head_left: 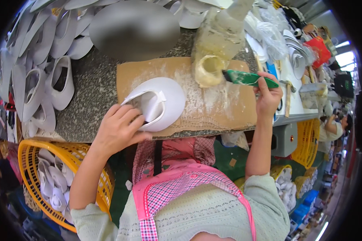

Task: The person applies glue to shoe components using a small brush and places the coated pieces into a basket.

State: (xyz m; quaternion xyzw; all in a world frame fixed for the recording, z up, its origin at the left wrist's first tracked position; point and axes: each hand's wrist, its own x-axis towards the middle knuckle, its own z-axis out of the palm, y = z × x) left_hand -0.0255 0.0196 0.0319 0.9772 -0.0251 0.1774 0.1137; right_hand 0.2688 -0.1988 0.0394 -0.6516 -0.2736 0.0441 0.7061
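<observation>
My left hand rests on a white piece shaped like a shoe upper, fingers curled over the near edge of its opening. The piece lies on a brown cardboard sheet smeared with pale dried residue. In my right hand is a brush with a green handle, gripped between thumb and fingers. Its dark bristles point left, at the rim of a glue-caked plastic container. This container lies with its round mouth toward me; what is inside is hard to make out.
A speckled stone worktop carries the cardboard. Many similar white pieces are heaped at the left. A blurred grey oval blocks part of the far side. Below left stands a yellow basket of white pieces. Plastic bags lie far right.
</observation>
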